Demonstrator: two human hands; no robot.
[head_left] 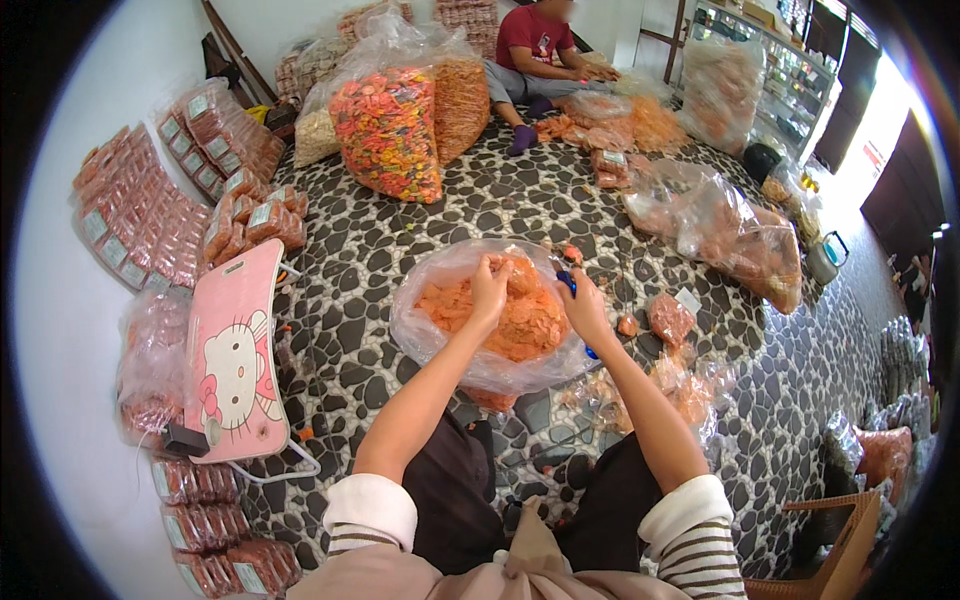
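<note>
A big clear plastic bag, rolled open and filled with orange chips, stands on the floor in front of me. Over its middle, my left hand pinches what looks like a small plastic packet of orange chips. My right hand, at the bag's right rim, is closed around a blue-handled pair of scissors. The blades point away from me, beside the packet, and are hard to make out.
Torn clear wrappers and a sealed packet lie right of the bag. A pink folding table leans at left near stacked packets. Large filled sacks stand ahead; a person sits beyond. A chair is at lower right.
</note>
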